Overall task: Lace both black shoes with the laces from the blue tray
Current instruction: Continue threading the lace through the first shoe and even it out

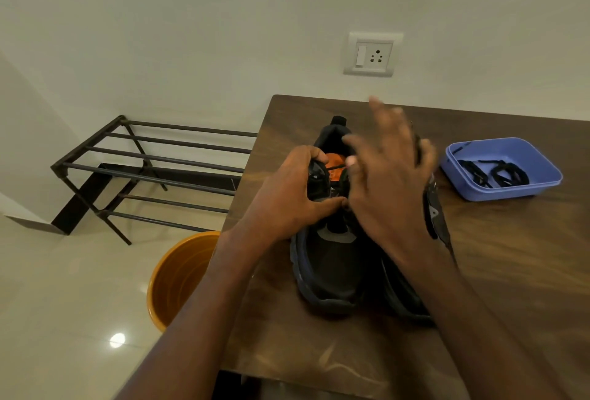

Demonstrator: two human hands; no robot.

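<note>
Fingers of my left hand point(295, 190) grip the eyelet part of the near black shoe point(329, 259) at frame centre; my right hand point(388, 176) hovers spread. I judge lacing is midway; next I must pull the lace point(332, 166) through.

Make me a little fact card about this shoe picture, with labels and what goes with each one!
table: brown wood, against a white wall
near shoe: black shoe on the table, orange inside
second shoe: black, beside it, mostly hidden by the right arm
left hand: grips the near shoe at its lace area
right hand: above the shoes, fingers spread, blurred
blue tray: holds a black lace
on the floor: orange bucket, metal rack
</note>
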